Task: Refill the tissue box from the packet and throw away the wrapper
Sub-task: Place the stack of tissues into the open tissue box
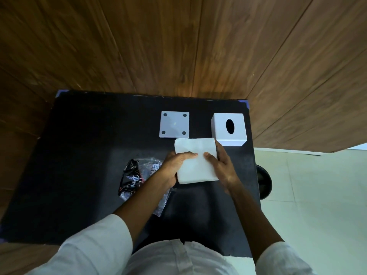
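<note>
White sleeves (95, 245) are framing the near edge of the scene as a person is leaning over a black table (83, 139). Both bare hands are gripping a white stack of tissues (195, 165) from opposite sides, holding it over the tabletop: the left hand (174, 167) is wrapping the stack's left edge with its thumb lying across the top, while the right hand (222, 165) is clasping the right edge, thumb on top and fingers reaching down the far side. Just left of the stack, partly under the left forearm, the emptied plastic wrapper (137, 177), black-printed and clear, is lying crumpled on the table. Beyond the tissues, the white tissue box (229, 129) is sitting upright near the table's far right corner, its oval slot facing up. Beside it to the left, the box's flat base panel (174, 124), with four dark pads at its corners, is lying apart. Wood panelling (178, 46) is rising behind.
</note>
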